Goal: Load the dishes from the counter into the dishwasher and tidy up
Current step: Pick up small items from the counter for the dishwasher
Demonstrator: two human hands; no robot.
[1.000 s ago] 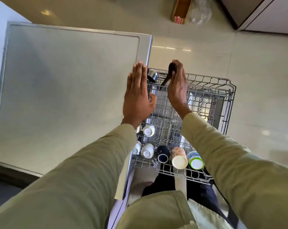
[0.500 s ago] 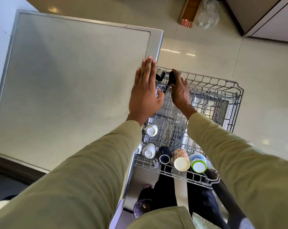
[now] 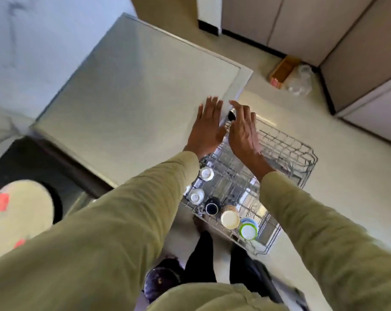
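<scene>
We're over the pulled-out wire rack (image 3: 286,151), and its near end carries a row of upturned cups (image 3: 230,217) (ceramic by the look, so light but breakable, best taken round the body). At the far corner a dark utensil (image 3: 231,116) stands beside something metallic; it's half hidden, and whether anything touches it we cannot tell. Our right hand (image 3: 244,129) hovers just over it, fingers straight, gripping nothing. Our left hand (image 3: 209,124) lies flat on the dishwasher's steel top (image 3: 133,93), fingers spread, near its front edge. The rack is stiff wire and should slide, not lift. Its right side and far end face bare floor (image 3: 347,176), so there's room. At far left, on the dark desk (image 3: 21,158), a blurred floral plate (image 3: 17,212) waits, probably fragile.
</scene>
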